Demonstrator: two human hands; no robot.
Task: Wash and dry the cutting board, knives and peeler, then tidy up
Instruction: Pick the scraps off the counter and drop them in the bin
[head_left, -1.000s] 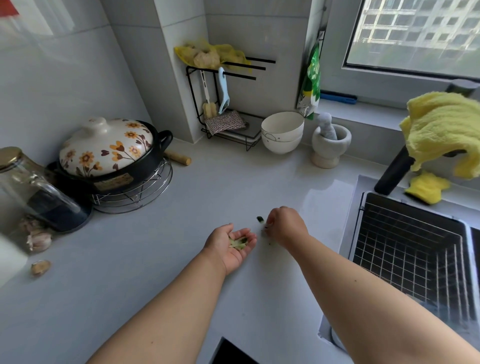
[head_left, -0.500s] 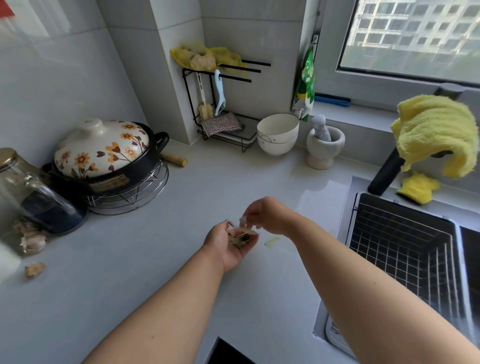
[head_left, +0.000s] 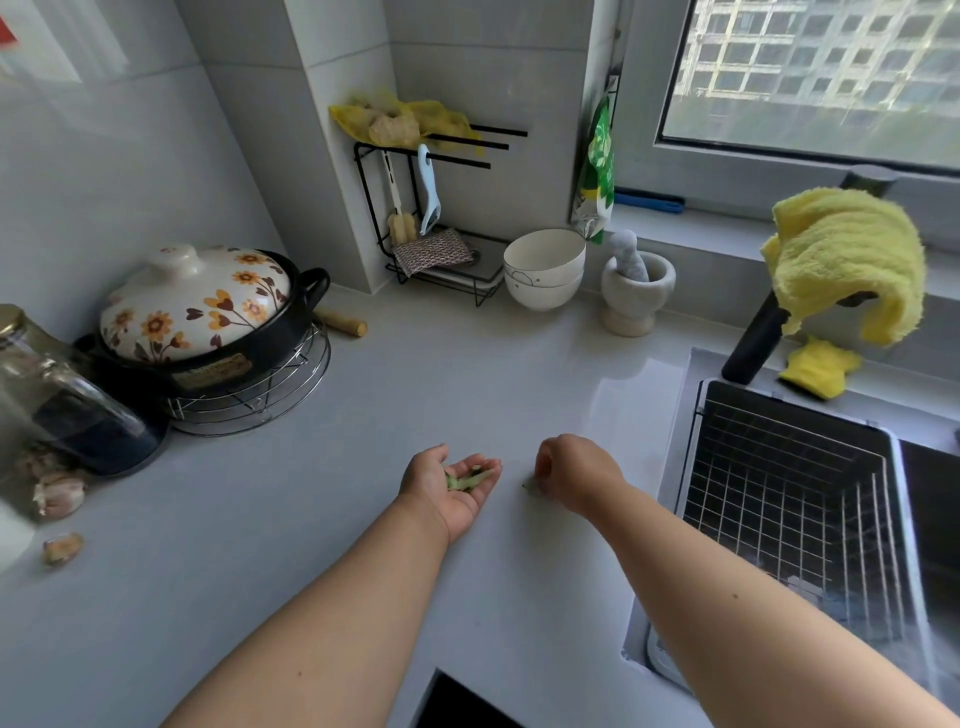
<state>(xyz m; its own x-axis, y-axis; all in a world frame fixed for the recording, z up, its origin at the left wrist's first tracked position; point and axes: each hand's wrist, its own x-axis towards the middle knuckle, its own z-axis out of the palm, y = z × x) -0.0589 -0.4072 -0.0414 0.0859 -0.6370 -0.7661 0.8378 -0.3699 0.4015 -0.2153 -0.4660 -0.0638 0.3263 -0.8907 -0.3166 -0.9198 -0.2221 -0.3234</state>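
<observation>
My left hand (head_left: 453, 486) lies palm up on the white counter (head_left: 322, 519), cupping several green vegetable scraps (head_left: 464, 480). My right hand (head_left: 574, 475) reaches down just to its right, fingers curled onto a small green scrap (head_left: 530, 487) on the counter. A light blue peeler (head_left: 429, 189) hangs on the black wire rack (head_left: 415, 218) in the back corner. Cutting board and knives are not in sight.
A flowered clay pot (head_left: 197, 312) on a wire trivet and a glass jar (head_left: 47, 384) with garlic stand at left. White bowls (head_left: 544, 267) and a mortar (head_left: 638, 293) sit at the back. The sink with a wire basket (head_left: 789, 499) lies at right, a yellow cloth (head_left: 847, 260) over the tap.
My right hand carried a scrap into the left palm, then dropped back to the counter onto another scrap to the right. The left hand stayed cupped, palm up.
</observation>
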